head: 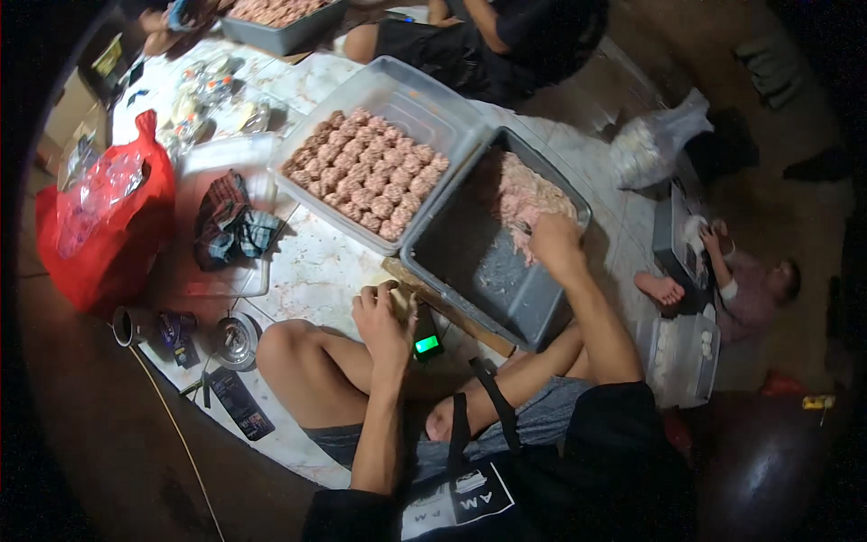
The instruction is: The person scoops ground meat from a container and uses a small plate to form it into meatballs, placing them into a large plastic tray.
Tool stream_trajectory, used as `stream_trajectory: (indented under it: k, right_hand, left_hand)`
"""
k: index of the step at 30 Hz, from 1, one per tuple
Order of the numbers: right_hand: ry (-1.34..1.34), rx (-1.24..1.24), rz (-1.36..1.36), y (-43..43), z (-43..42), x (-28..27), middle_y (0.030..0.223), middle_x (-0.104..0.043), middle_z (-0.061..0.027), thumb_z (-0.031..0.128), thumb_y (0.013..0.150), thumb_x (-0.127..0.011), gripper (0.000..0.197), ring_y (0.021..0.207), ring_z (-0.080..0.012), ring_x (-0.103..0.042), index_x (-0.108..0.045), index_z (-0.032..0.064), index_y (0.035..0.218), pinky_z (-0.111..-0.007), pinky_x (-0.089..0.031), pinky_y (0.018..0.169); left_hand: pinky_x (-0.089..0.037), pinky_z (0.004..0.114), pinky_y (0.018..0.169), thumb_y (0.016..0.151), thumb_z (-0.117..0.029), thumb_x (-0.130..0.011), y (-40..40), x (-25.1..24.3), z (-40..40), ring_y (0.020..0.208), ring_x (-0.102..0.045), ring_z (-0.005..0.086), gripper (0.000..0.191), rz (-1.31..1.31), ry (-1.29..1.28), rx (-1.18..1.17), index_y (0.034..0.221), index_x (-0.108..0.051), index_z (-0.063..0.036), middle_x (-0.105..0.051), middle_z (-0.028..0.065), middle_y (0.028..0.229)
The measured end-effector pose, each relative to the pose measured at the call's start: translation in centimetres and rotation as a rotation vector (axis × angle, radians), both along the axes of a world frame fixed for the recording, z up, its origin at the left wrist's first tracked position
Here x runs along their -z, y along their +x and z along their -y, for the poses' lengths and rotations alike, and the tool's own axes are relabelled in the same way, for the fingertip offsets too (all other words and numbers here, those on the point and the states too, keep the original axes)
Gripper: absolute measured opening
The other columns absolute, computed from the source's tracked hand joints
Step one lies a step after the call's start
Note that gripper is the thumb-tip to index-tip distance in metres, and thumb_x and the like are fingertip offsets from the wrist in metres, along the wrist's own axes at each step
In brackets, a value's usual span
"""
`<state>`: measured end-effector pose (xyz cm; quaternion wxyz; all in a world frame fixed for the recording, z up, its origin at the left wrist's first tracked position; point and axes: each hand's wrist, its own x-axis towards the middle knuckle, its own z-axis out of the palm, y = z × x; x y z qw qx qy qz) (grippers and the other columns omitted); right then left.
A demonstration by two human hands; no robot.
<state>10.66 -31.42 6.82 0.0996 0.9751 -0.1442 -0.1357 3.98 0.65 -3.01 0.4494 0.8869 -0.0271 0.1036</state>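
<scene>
My left hand (383, 322) is curled around a pale, soft-looking piece (403, 301), perhaps a dough wrapper. It is just beside and over a small digital scale (427, 342) with a lit green display. My right hand (559, 247) reaches into a grey plastic bin (528, 315), its fingers at a mass of pink minced meat mixture (528, 186) along the far right side. A greyish spot shows at the fingertips; whether it is a utensil is unclear. Touching the bin, a clear plastic box (433, 101) holds rows of filled pink meat balls (366, 173).
To the left are a red plastic bag (115, 230), a checked cloth (237, 220) on a clear lid (227, 149), an ashtray (237, 339) and a cup (125, 325). A wooden board (454, 308) lies under the bin's edge. Other people sit beyond and at right, near a knotted clear bag (653, 146).
</scene>
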Motion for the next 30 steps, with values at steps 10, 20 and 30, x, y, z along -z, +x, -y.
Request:
stream_trajectory:
  k: [10, 20, 30]
  right_hand:
    - [0.081, -0.055, 0.123, -7.5, -1.3, -1.3, 0.090, -0.074, -0.0298, 0.000, 0.082, -0.065, 0.014, 0.083, -0.0452, -0.076, -0.077, -0.0048, 0.088, -0.053, -0.061, 0.077]
    - [0.191, -0.008, 0.266, -7.7, -3.0, 6.1, 0.084, -0.070, -0.0361, -0.006, 0.084, -0.059, 0.014, 0.082, -0.0505, -0.073, -0.071, -0.0146, 0.086, -0.054, -0.061, 0.075]
    - [0.273, -0.026, 0.242, -7.7, 0.1, 5.5, 0.084, -0.069, -0.0366, -0.005, 0.080, -0.063, 0.013, 0.083, -0.0547, -0.071, -0.073, -0.0095, 0.088, -0.059, -0.058, 0.079]
  left_hand:
    - [-0.041, 0.045, 0.087, 0.079, -0.013, -0.081, -1.0, 2.4, -1.1, 0.102, -0.056, 0.0344, 0.036, -0.018, 0.286, 0.022, 0.115, -0.073, -0.0100, -0.061, 0.0133, 0.105]
    - [-0.039, 0.045, 0.091, 0.085, -0.016, -0.078, -0.5, 2.0, -1.3, 0.108, -0.057, 0.0329, 0.039, -0.094, 0.314, 0.056, 0.123, -0.072, -0.0126, -0.062, 0.0116, 0.115]
    - [-0.038, 0.046, 0.094, 0.071, -0.018, -0.090, -1.5, -0.2, 0.4, 0.116, -0.055, 0.0324, 0.065, -0.052, 0.282, 0.069, 0.130, -0.064, -0.0135, -0.060, 0.0096, 0.122]
